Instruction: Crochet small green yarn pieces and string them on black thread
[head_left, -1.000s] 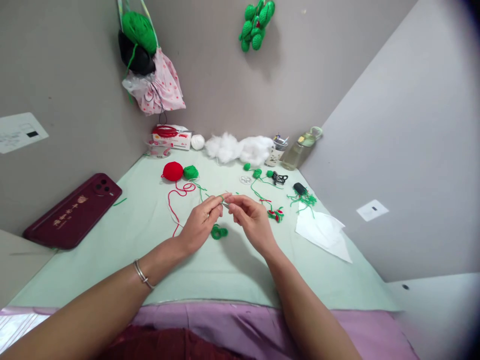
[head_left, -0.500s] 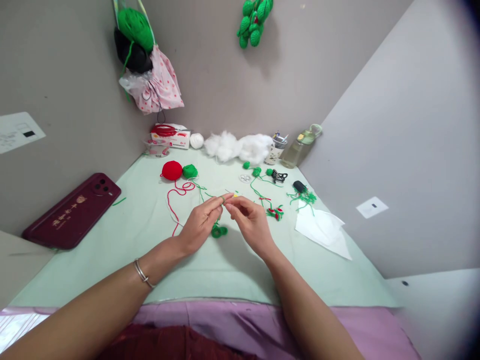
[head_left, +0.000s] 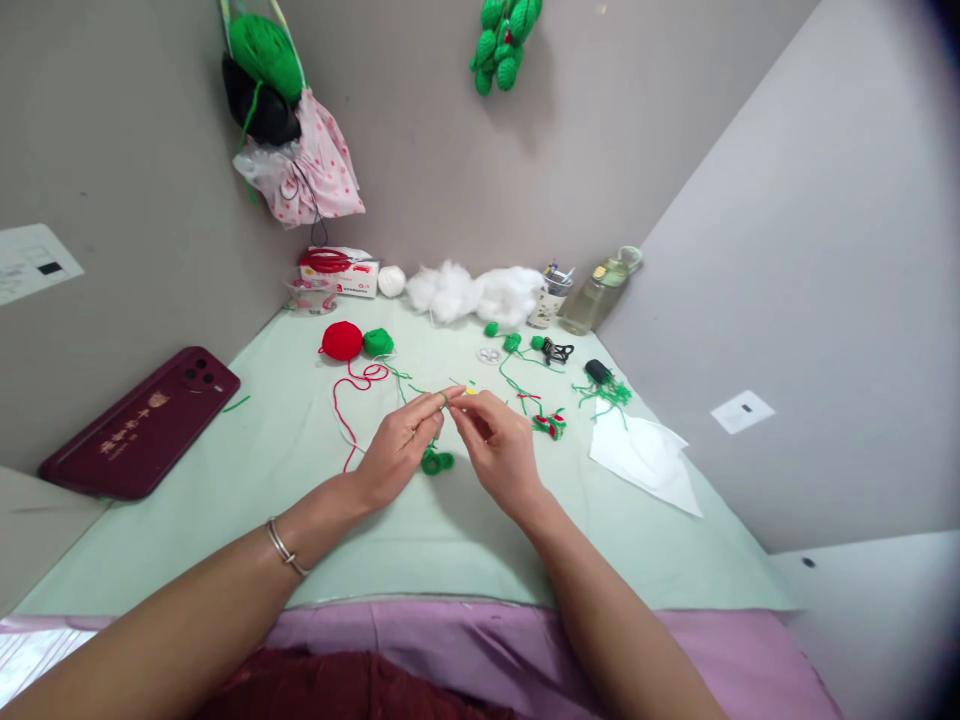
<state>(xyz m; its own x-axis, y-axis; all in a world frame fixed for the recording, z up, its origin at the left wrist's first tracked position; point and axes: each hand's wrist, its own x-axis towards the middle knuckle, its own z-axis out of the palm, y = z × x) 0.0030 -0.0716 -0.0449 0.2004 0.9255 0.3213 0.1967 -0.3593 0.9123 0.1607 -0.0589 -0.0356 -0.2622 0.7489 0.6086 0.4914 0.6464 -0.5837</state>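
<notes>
Far L of the grip, a maroon phone leans on the wall at the table edge. Up & L, beyond the grip, hangs a pink dotted bag w/ a green yarn bundle above it. Below the bag, at the back: clear tub, red & white box, white ball. Nearer but still L of the grip: red ball touching or just beside a small green ball, red strand trailing twd the L wrist. L hand: grip narrow, holding green yarn looped at the index finger. Just below that grip is a green crocheted piece, strand running up to the L fingers. R hand meets it fr the R: grip narrow, thumb & fingertips at the yarn; can't tell exactly what's pinched. Sm yellow bit shows by the R fingertips. White fluff sits straight beyond both grips, green bunch hanging high above. R of the R grip: red-green piece, then black clip & pen cup farther back, bottle by the wall, green scraps, white sheet.
</notes>
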